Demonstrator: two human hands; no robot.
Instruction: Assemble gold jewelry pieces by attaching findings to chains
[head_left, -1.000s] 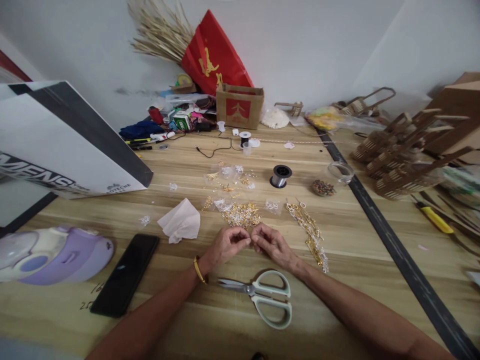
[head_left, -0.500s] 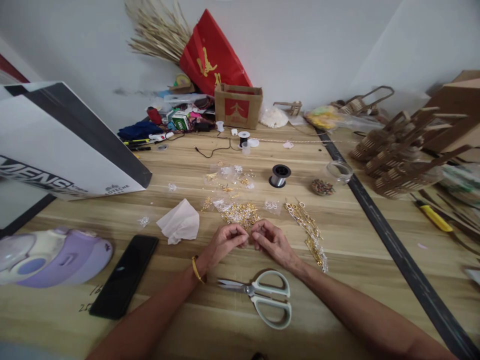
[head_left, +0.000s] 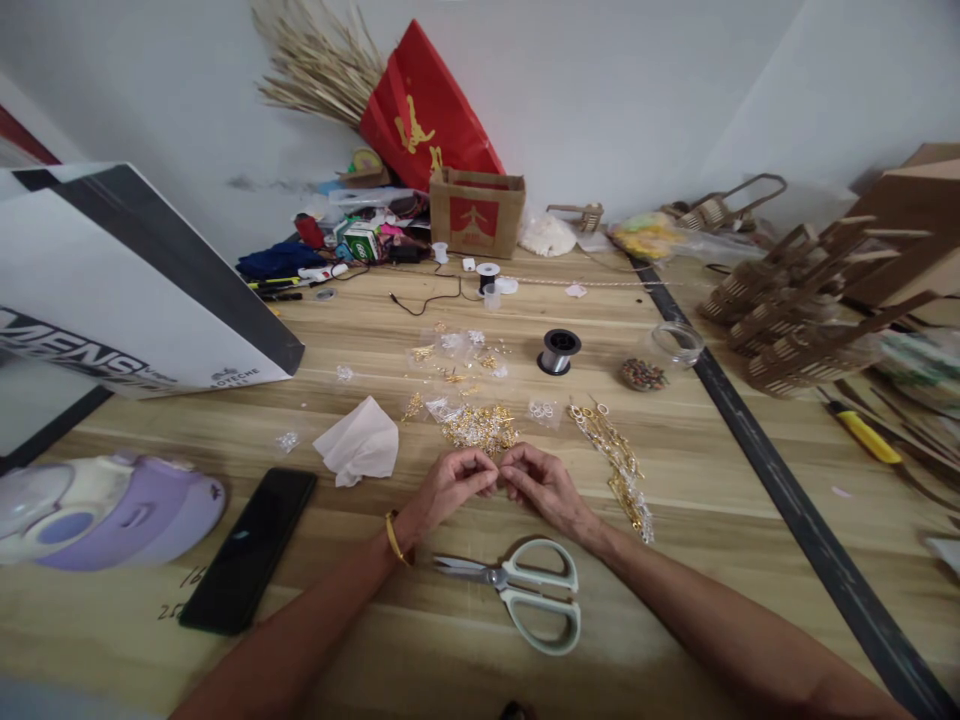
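My left hand (head_left: 452, 487) and my right hand (head_left: 541, 484) meet fingertip to fingertip, both pinched closed. Whatever lies between the fingertips is too small to make out. Just beyond them is a pile of gold and silver beads (head_left: 480, 428). To the right, finished-looking gold and silver bead strands (head_left: 616, 465) lie in a bundle. Scissors with pale green handles (head_left: 517, 590) rest below my hands, blades pointing left. A small bag of white rings (head_left: 541, 411) sits behind my right hand. Farther back stands a spool of fine clear or silvery line (head_left: 559, 352).
A black phone (head_left: 249, 550), a tissue (head_left: 358, 443) and a purple-and-white bottle (head_left: 120, 510) are on the left, near a large white box (head_left: 142, 300). On the right are a jar of dark beads (head_left: 645, 374), woven baskets (head_left: 795, 320) and a yellow-handled knife (head_left: 868, 436).
My right fingertips have shifted slightly left, against those of my left hand. Everything on the table stays where it was.
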